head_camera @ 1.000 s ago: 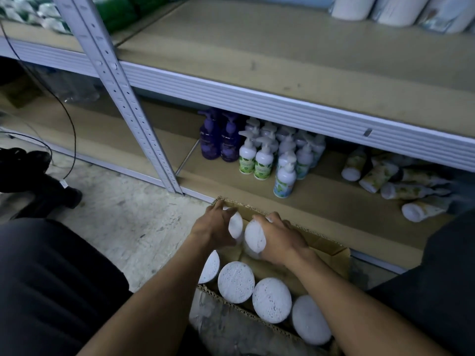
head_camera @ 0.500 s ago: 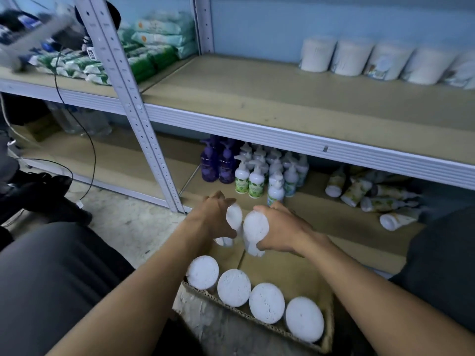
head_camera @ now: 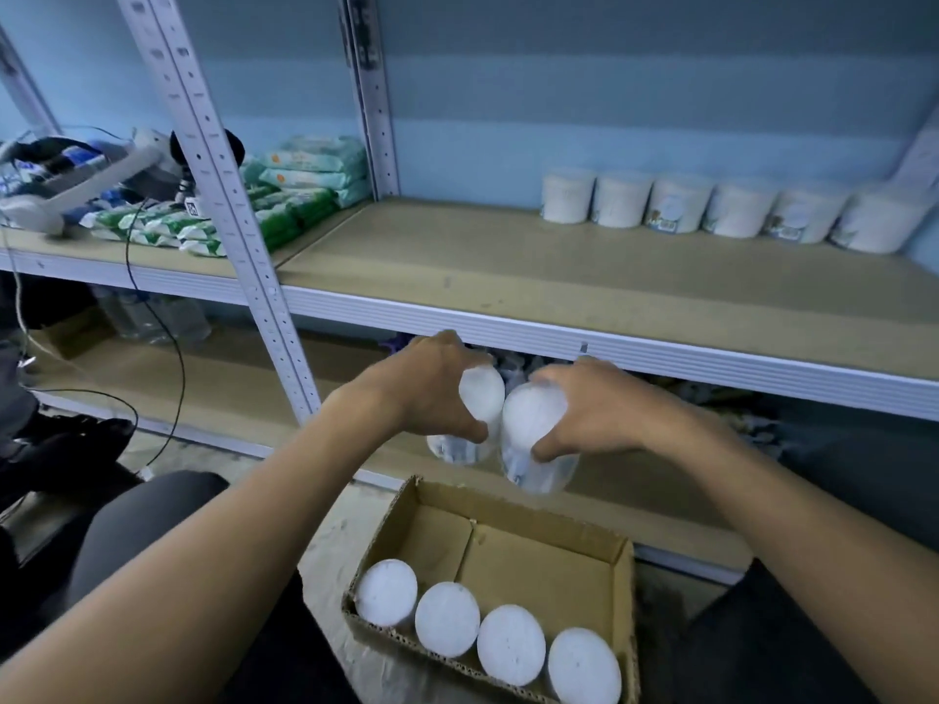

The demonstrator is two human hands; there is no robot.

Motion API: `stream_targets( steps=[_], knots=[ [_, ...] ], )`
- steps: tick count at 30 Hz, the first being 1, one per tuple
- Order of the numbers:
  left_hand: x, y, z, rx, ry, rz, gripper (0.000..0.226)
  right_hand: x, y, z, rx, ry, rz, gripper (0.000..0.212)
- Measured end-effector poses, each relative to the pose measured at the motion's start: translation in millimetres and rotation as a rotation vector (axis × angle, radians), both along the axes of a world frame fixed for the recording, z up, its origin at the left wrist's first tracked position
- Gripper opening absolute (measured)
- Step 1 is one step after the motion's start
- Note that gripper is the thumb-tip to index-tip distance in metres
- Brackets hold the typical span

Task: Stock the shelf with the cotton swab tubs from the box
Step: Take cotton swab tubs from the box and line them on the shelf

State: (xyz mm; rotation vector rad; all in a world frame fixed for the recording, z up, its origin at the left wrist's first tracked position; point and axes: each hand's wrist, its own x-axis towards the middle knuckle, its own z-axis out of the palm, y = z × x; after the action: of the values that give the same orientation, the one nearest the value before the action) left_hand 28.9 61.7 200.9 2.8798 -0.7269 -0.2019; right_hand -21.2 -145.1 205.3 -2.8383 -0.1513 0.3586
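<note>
The left hand (head_camera: 432,393) and right hand (head_camera: 594,414) each hold a round, white-lidded, clear-sided tub in a closed grip: left tub (head_camera: 475,398), right tub (head_camera: 533,414). Four more tubs (head_camera: 447,619) stand upright in the box (head_camera: 513,500).

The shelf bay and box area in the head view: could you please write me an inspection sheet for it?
Surface: middle shelf, board mostly bare.
Job's things: six tubs in a row at shelf back right; four tubs upright in cardboard box; two tubs in hand.
Clutter: green packets on the left bay.
Grippers: left hand grips left tub; right hand grips right tub, above the box.
Cables: black cable hanging left.
Surroundings: blue wall, perforated upright.
</note>
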Motion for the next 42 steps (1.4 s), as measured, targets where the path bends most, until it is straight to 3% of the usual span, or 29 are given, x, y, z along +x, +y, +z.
stream_targets(
  steps=[4,12,19,33,42],
  knots=[
    [3,-23,37,-0.006,-0.079,-0.075,0.092,-12,-18,42,-0.039,-0.061,-0.082,0.069],
    [18,-78,93,-0.001,-0.146,-0.163,0.095,-17,-61,100,-0.076,-0.146,-0.168,0.088],
    [41,-126,124,0.014,-0.179,-0.261,0.086,-16,-93,132,-0.096,-0.192,-0.262,0.084],
    [75,-228,125,0.058,-0.069,-0.43,0.083,6,-168,121,0.023,-0.155,-0.525,0.07],
    [89,-241,124,0.123,-0.02,-0.454,0.082,11,-180,118,-0.023,-0.116,-0.513,0.072]
  ],
)
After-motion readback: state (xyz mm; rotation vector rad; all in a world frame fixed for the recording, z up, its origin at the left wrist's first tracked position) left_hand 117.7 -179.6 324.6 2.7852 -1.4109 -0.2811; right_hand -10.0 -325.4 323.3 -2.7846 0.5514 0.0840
